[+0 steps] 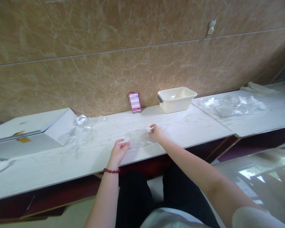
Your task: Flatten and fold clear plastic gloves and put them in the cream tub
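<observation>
A clear plastic bag (139, 138) lies nearly flat on the white wood-grain counter, stretched between my two hands. At its left edge my left hand (118, 152), with a red bead bracelet on the wrist, has its fingers curled and closed on the plastic. My right hand (157, 134) grips the bag's right end near the upper corner, thumb and fingers bent around it. The film is so transparent that its exact outline and any contents are hard to make out.
Behind my right hand stands a cream plastic bin (177, 102) with a grey handle. A small blurred red-and-white packet (135, 102) leans on the wall. To the left are crumpled clear plastic (82, 134) and a white box (35, 129); more clear plastic (235, 106) lies right.
</observation>
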Motion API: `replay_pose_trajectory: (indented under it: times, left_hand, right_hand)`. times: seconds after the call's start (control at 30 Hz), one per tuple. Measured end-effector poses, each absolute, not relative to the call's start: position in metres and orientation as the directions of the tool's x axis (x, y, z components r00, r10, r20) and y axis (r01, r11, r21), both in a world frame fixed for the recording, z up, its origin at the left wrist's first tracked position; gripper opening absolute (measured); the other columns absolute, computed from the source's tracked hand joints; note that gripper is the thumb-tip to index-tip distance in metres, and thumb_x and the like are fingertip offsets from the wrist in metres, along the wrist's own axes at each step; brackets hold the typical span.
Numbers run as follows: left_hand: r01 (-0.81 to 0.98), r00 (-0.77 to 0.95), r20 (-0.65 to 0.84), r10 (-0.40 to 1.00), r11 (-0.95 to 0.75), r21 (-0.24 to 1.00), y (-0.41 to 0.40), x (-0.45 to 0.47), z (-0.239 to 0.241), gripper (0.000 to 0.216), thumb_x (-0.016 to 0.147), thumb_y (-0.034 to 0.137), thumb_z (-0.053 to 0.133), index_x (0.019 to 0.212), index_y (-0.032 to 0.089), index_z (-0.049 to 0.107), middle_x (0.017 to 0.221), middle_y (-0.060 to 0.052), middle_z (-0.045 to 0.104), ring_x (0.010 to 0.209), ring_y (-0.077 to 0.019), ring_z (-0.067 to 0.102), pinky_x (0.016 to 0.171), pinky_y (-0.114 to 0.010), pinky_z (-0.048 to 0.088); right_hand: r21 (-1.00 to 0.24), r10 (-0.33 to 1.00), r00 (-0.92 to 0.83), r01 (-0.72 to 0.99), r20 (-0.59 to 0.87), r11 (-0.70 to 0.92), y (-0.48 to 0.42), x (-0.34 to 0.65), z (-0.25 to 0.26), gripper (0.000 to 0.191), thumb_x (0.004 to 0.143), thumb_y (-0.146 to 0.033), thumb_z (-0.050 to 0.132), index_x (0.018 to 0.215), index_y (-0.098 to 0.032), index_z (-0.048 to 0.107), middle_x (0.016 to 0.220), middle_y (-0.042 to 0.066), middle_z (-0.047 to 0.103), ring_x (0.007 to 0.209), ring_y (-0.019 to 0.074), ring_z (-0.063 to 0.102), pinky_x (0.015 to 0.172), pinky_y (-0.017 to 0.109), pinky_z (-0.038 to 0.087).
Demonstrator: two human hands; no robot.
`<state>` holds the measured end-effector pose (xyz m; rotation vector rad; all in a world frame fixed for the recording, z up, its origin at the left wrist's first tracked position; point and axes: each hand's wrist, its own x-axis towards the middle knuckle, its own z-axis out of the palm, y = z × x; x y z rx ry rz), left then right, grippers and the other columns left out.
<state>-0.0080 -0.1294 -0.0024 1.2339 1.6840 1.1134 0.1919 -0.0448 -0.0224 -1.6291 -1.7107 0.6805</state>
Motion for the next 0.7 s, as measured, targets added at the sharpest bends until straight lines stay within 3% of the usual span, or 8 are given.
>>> replay_pose_trajectory:
  times: [0.23, 0.47, 0.7]
  left_hand:
    - [0.303, -0.224, 0.038, 0.974, 0.033, 0.953, -0.123, -0.002, -0.018, 0.039, 0.066, 0.032, 0.055, 0.098, 0.016, 0.040, 0.076, -0.004, 0.060, 0.071, -0.0144, 0.058, 0.061, -0.026, 0.044]
    - [0.400, -0.260, -0.042, 0.965, 0.147, 0.905, -0.114, -0.001, -0.023, 0.032, 0.069, 0.025, 0.051, 0.098, 0.017, 0.040, 0.069, -0.001, 0.058, 0.046, -0.0084, 0.054, 0.047, -0.021, 0.042]
    - [0.518, -0.242, -0.040, 0.969, 0.164, 0.840, -0.108, -0.012, -0.020, 0.031, 0.064, 0.021, 0.053, 0.094, 0.018, 0.043, 0.075, -0.002, 0.057, 0.049, -0.0091, 0.053, 0.048, -0.021, 0.041]
  right_hand:
    - [-0.755, 0.993, 0.007, 0.650, 0.121, 0.088, -0.046, 0.191, -0.023, 0.031, 0.062, -0.013, 0.053, 0.091, -0.019, 0.043, 0.071, -0.002, 0.054, 0.065, 0.0093, 0.051, 0.060, 0.020, 0.038]
    - [-0.715, 0.992, 0.005, 0.694, 0.125, 0.087, -0.043, 0.191, -0.024, 0.032, 0.063, -0.012, 0.052, 0.093, -0.019, 0.043, 0.075, -0.001, 0.055, 0.069, 0.0102, 0.052, 0.062, 0.021, 0.037]
    - [-0.682, 0.996, -0.016, 0.728, 0.085, 0.070, -0.044, 0.191, -0.018, 0.035, 0.062, -0.013, 0.053, 0.096, -0.017, 0.043, 0.078, 0.002, 0.057, 0.071, 0.0124, 0.053, 0.062, 0.022, 0.038]
